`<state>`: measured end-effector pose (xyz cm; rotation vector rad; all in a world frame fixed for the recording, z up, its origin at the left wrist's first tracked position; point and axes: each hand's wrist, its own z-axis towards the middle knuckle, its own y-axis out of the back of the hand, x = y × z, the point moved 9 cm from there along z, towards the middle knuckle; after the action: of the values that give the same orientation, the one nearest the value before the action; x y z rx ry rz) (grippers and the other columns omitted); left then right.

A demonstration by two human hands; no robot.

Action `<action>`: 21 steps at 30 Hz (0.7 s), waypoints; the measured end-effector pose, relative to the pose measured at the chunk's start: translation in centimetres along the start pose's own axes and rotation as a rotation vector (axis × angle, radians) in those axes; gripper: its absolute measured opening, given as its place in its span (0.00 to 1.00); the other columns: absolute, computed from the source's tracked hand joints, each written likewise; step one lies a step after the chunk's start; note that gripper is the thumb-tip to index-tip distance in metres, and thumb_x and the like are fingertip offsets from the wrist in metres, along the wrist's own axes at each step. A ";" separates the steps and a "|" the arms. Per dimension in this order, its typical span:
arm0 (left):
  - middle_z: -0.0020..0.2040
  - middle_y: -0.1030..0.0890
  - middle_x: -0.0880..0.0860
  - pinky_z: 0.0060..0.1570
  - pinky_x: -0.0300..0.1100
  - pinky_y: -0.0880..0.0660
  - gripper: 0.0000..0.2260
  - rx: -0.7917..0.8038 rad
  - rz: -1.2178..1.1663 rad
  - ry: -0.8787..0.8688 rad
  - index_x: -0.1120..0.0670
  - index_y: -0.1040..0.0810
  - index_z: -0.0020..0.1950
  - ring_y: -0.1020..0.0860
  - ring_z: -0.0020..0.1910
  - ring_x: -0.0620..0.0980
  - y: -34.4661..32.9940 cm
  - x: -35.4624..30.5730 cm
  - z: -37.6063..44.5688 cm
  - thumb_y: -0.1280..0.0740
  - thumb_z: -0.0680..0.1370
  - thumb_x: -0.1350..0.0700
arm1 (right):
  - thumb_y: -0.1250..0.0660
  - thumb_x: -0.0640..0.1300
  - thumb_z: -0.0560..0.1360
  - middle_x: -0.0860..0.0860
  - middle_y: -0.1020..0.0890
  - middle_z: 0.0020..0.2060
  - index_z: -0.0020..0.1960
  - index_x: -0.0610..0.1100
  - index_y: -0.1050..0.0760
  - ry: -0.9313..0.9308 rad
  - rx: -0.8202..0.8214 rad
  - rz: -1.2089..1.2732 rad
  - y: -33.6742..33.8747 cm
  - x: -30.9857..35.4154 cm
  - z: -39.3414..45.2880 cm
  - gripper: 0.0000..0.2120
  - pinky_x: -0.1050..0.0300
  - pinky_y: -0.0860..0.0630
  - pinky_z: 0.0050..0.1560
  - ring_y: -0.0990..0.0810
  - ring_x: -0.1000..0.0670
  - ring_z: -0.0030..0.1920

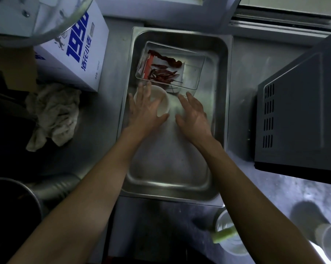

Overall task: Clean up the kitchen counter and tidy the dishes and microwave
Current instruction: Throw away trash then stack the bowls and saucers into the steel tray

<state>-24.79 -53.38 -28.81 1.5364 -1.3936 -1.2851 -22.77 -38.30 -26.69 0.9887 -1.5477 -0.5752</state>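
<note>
You are partway through, by the look of it: some things are gathered, much is still out. Your left hand [145, 107] lies spread over the white bowl [161, 103] inside the metal tray [220, 130], fingers straight and splayed across its rim rather than curled round it, so I judge it is touching or covering the bowl, not lifting it. Your right hand [194, 115] is also open, fingers relaxed, hovering or resting over the bare tray floor just beside the bowl and holding nothing. Behind the bowl, in the same tray, sits a clear plastic box [194, 73] with dried red chillies [162, 72] in it. So the tray seems to be your collecting place, with two items in it so far. What is left, as far as I can see: a crumpled grey cloth [53, 115] lies on the counter [107, 149] to the left, near a blue-and-white carton [75, 52]; a pale cup [227, 231] with a green stalk [224, 234] across it sits at the near edge under your right forearm, and another cup [330, 241] stands at the far right. The microwave [297, 115] sits on the right, its vented side toward you; I cannot tell whether its door is open or shut.
</note>
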 end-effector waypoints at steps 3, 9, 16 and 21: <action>0.81 0.59 0.58 0.74 0.68 0.59 0.33 0.005 0.008 -0.009 0.44 0.39 0.78 0.62 0.80 0.60 0.1 0.0 0.6 0.33 0.76 0.37 | 0.36 0.45 0.78 0.45 0.43 0.79 0.79 0.49 0.42 -0.006 -0.010 -0.007 0.1 -0.1 0.5 0.32 0.35 0.33 0.69 0.45 0.43 0.78; 0.82 0.57 0.57 0.74 0.70 0.57 0.34 0.007 0.047 -0.005 0.43 0.42 0.79 0.61 0.80 0.61 0.7 -0.3 0.0 0.35 0.77 0.36 | 0.36 0.46 0.79 0.45 0.46 0.80 0.80 0.50 0.44 -0.010 0.013 -0.038 0.1 0.1 0.5 0.32 0.36 0.35 0.71 0.46 0.43 0.79; 0.81 0.45 0.57 0.76 0.64 0.50 0.30 -0.038 0.028 0.000 0.49 0.42 0.80 0.53 0.80 0.59 2.9 -1.3 -5.4 0.40 0.81 0.41 | 0.36 0.46 0.79 0.44 0.41 0.79 0.79 0.49 0.42 0.016 -0.004 -0.042 1.4 1.0 -3.0 0.31 0.38 0.36 0.71 0.42 0.43 0.78; 0.78 0.37 0.57 0.73 0.63 0.41 0.27 -0.078 -0.006 -0.020 0.51 0.38 0.78 0.43 0.78 0.59 3.7 -2.3 -10.4 0.38 0.81 0.44 | 0.35 0.45 0.78 0.44 0.36 0.77 0.77 0.47 0.38 0.068 -0.049 -0.094 2.7 1.7 -7.0 0.29 0.39 0.33 0.69 0.37 0.42 0.76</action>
<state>-15.76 -53.11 -22.00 1.4799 -1.3367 -1.3460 -16.82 -37.22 -21.98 1.0376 -1.4268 -0.6356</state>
